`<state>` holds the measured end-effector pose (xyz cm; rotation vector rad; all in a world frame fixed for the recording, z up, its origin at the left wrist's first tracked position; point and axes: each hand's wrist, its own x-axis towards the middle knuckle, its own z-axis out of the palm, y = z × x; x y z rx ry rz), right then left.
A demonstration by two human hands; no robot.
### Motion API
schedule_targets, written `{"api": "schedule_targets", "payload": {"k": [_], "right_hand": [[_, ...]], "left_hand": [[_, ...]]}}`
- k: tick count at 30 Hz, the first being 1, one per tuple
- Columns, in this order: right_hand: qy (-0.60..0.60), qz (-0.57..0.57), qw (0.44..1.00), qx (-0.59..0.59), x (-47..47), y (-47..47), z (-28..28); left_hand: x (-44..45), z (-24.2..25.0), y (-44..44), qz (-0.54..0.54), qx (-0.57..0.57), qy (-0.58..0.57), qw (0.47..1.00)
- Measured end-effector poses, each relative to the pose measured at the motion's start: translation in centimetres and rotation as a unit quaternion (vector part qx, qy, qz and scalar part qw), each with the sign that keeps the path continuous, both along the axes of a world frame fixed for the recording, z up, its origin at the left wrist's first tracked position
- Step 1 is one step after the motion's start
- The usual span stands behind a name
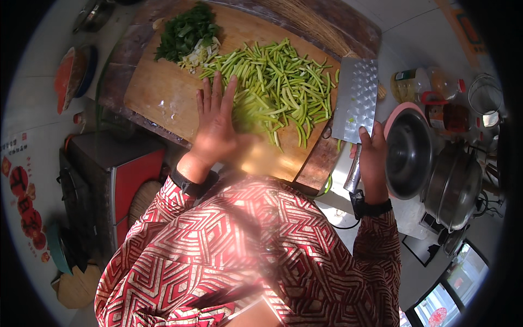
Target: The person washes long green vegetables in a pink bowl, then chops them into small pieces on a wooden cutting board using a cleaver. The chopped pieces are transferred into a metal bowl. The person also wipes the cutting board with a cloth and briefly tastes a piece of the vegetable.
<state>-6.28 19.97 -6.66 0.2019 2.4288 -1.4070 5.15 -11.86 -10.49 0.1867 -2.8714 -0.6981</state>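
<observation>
A wide heap of cut green stems (282, 88), which look like garlic scapes, covers much of the wooden cutting board (163, 96). My left hand (215, 126) is palm down with fingers apart at the heap's left edge, gripping nothing; I cannot tell whether it rests on the board. My right hand (372, 161) grips the handle of a metal cleaver (356, 98). Its broad blade points away from me, just off the board's right edge, with small green bits stuck to it. Chopped dark green leaves (188, 34) and pale chopped pieces (200, 55) lie at the far left.
A straw whisk broom (314, 26) lies behind the board. To the right stand a dark bowl (408, 151), oil bottles (410, 83) and a metal steamer pot (453, 188). A red-sided cabinet (137, 184) is at lower left. Farther left sits a red basin (65, 79).
</observation>
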Motion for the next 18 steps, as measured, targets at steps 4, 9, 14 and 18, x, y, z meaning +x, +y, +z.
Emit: {"api": "schedule_targets", "payload": {"k": [4,9,14,18], "right_hand": [[-0.004,0.027,1.000,0.004,-0.5,0.1,0.0],[-0.028,0.055,0.998,-0.026,-1.6,0.9,-0.9],[-0.025,0.107,0.991,-0.075,-1.8,1.3,-2.2],[-0.072,0.122,0.986,-0.093,-1.9,0.9,-2.5]], "left_hand": [[-0.2,0.5,0.4,0.017,0.003,-0.012,1.000],[-0.7,0.5,0.6,0.023,0.002,-0.016,1.000],[-0.7,0.5,0.4,0.027,0.006,-0.009,1.000],[-1.0,0.7,0.4,0.027,0.022,-0.001,0.999]]}}
